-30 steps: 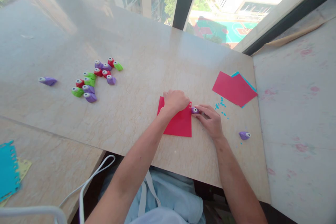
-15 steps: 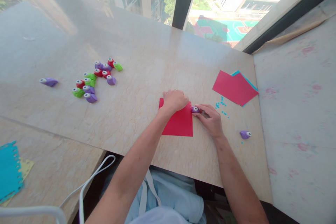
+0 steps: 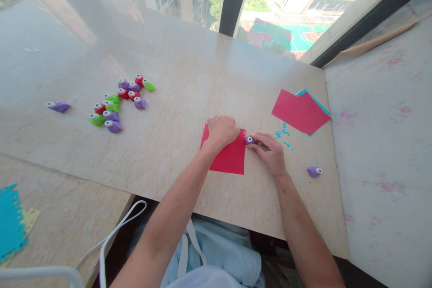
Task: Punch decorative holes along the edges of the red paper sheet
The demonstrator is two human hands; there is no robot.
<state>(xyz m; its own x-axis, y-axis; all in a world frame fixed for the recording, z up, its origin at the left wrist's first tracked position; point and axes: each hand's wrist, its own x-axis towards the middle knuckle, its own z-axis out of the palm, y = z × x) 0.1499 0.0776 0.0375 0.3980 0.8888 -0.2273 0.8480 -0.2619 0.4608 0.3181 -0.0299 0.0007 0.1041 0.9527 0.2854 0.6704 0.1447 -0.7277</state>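
A square sheet of red paper [image 3: 228, 160] lies on the table in front of me. My left hand [image 3: 223, 131] is closed at its upper part, the curled fingers mostly hidden under the back of the hand. At the paper's right edge, near the top corner, sits a small purple craft punch [image 3: 249, 140] with a white, eye-like round top. My right hand [image 3: 271, 153] grips this punch from the right between thumb and fingers. A small punched mark seems to show by the paper's upper right corner.
Another purple punch [image 3: 314, 172] lies at right. Blue paper bits [image 3: 282, 131] are scattered below stacked red and blue sheets [image 3: 300, 112]. Several purple, green and red punches [image 3: 111, 105] cluster at left, one purple punch [image 3: 58, 106] apart. Blue notched paper [image 3: 11, 220] and a white cable [image 3: 111, 236] are lower left.
The red paper has turned slightly clockwise, its lower right corner shifting left. Both hands stay in nearly the same place, and the whole view has shifted a little.
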